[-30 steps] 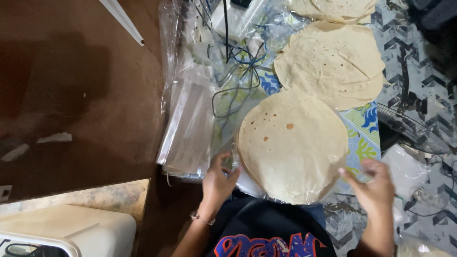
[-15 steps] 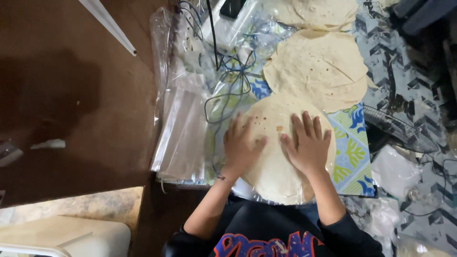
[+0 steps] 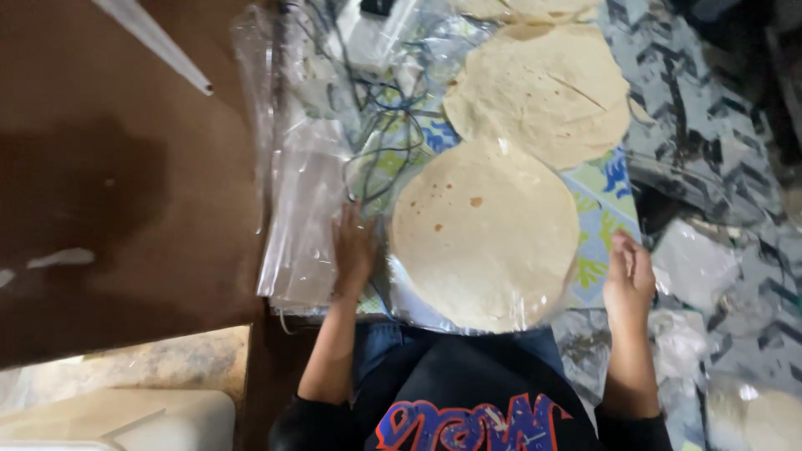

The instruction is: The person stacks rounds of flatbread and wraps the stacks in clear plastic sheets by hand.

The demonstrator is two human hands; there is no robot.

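**Thin flatbread on clear plastic, a hand at each side**

Brown floor fills the left of the view, and a table covered with a patterned blue, green and white cloth runs up the middle, crowded with clear plastic bags and a tangle of thin dark cables. On its near end lies a round, pale flatbread with a few brown toasted spots, resting flat on a sheet of clear plastic whose shiny edge shows around the near rim. Farther up the table a stack of similar flatbreads overlaps its far edge.

The left hand lies flat just beside the bread's left rim, fingers spread and holding nothing, resting on the plastic next to a stack of clear bags. The right hand sits at the right rim, on the cloth; its fingers look loosely extended and empty, though the blur makes it hard to be sure whether they touch the plastic edge.

Judging by its look, the bread is light, thin and limp, likely to sag, fold or tear if lifted by one edge. Better hold would be under opposite sides with flat fingers, or by the plastic beneath, which may be slippery
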